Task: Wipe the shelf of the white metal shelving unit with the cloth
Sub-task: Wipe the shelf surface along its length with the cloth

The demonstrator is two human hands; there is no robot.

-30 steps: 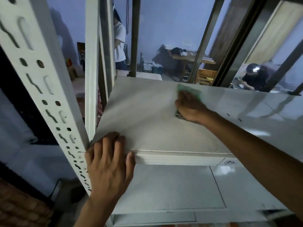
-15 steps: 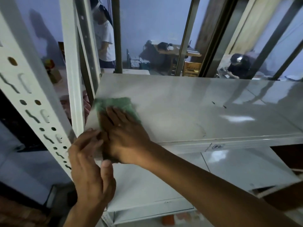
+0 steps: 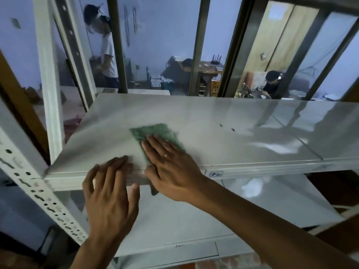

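— White metal shelving fills the view; where are the hands?

— Right hand lies flat on the green cloth, fingers spread open, pressing it onto the top shelf near the front edge. It grips nothing.

— And the left?

— Left hand is open too, fingertips resting on the shelf's front lip just beside the right hand.

— Anything close by?

— A perforated upright post at the left corner, a lower shelf beneath, two small dark specks right of the cloth. Behind, blue walls and a wooden desk.
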